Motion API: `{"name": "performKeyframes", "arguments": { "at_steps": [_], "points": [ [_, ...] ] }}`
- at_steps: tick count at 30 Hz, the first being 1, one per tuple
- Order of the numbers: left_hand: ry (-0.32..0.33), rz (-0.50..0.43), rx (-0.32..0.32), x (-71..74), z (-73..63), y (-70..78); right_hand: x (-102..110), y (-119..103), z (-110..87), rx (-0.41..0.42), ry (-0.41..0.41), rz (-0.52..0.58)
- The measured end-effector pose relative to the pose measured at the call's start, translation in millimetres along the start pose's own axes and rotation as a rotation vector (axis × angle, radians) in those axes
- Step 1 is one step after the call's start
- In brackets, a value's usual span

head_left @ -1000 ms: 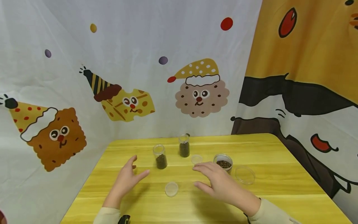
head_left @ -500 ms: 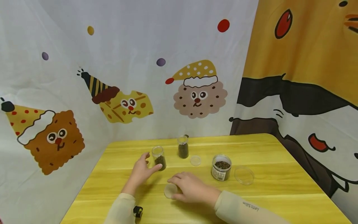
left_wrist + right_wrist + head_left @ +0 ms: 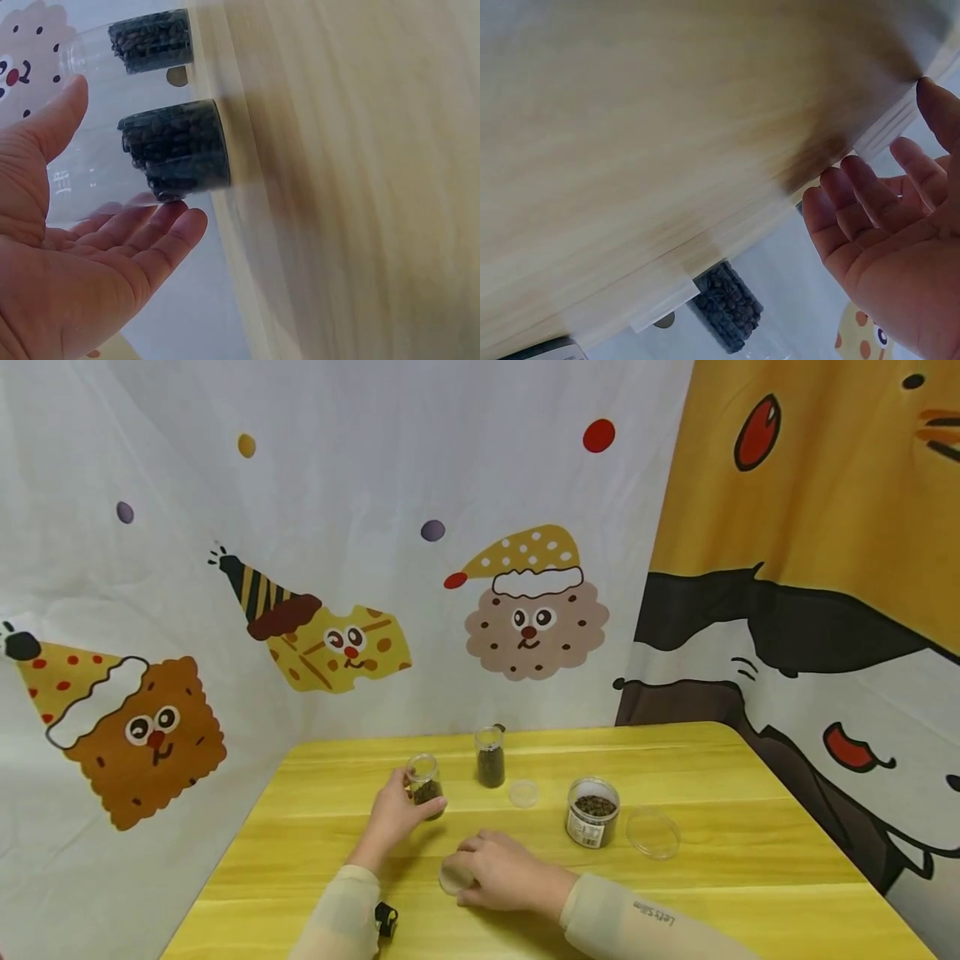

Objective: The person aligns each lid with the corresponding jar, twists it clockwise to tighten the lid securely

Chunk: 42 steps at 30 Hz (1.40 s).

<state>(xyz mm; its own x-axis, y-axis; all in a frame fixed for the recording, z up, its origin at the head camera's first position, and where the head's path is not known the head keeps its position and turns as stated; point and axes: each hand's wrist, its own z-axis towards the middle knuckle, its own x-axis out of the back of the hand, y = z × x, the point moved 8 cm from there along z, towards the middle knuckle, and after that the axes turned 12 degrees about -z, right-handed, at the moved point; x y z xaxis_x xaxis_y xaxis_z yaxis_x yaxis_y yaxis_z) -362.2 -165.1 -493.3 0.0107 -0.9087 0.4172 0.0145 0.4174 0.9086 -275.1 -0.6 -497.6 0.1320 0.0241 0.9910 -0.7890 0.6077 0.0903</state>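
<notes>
My left hand [image 3: 393, 817] curls around a clear jar [image 3: 425, 779] partly filled with dark beans that look like coffee beans. In the left wrist view, its thumb lies on one side of the jar [image 3: 176, 146] and the fingers on the other; the jar stands upright on the table. To the right and nearer, my right hand [image 3: 504, 872] holds a round translucent lid [image 3: 452, 881] by its edge, low at the tabletop. The right wrist view shows this lid [image 3: 885, 129] between thumb and fingertips. Part of it is hidden under the fingers.
Behind stands a second bean jar [image 3: 491, 760], uncovered, with another small lid [image 3: 523, 793] lying beside it. A wider labelled tub [image 3: 592, 822] of brown beans stands at right, its large clear lid [image 3: 653, 833] flat alongside. A printed curtain [image 3: 360, 485] hangs behind the table [image 3: 720, 793].
Both hands have come down from above the table. The left has moved right and forward onto the near jar; the right has moved left from before the tub to the near small lid.
</notes>
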Motion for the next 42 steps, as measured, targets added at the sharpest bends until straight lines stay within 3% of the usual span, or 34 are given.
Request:
{"name": "performKeyframes", "arguments": {
  "at_steps": [8,15,20,24,31,36,42],
  "points": [
    [0.018,-0.024,0.012,-4.9,5.7,-7.2,-2.6,-7.0,5.2,-0.008,-0.019,-0.060],
    [0.040,-0.018,0.001,-9.5,14.7,-14.1,-4.0,-10.8,15.2,-0.040,-0.068,-0.046],
    [0.047,-0.030,0.004,-9.4,14.7,-15.9,-5.0,-4.6,14.6,-0.043,-0.065,-0.058],
    [0.067,-0.045,-0.022,-6.4,9.8,-11.1,-6.6,8.9,10.0,-0.053,-0.056,-0.002],
    [0.093,-0.126,-0.079,-3.2,-7.5,6.3,-2.9,51.4,-3.7,-0.161,-0.017,0.225],
    [0.055,-0.138,-0.126,-9.5,-23.3,16.8,14.6,88.5,-20.6,-0.350,0.061,0.494],
    [0.036,-0.048,-0.223,-22.1,-32.9,28.0,30.9,120.7,-36.3,-0.572,0.220,0.814]
  ]
}}
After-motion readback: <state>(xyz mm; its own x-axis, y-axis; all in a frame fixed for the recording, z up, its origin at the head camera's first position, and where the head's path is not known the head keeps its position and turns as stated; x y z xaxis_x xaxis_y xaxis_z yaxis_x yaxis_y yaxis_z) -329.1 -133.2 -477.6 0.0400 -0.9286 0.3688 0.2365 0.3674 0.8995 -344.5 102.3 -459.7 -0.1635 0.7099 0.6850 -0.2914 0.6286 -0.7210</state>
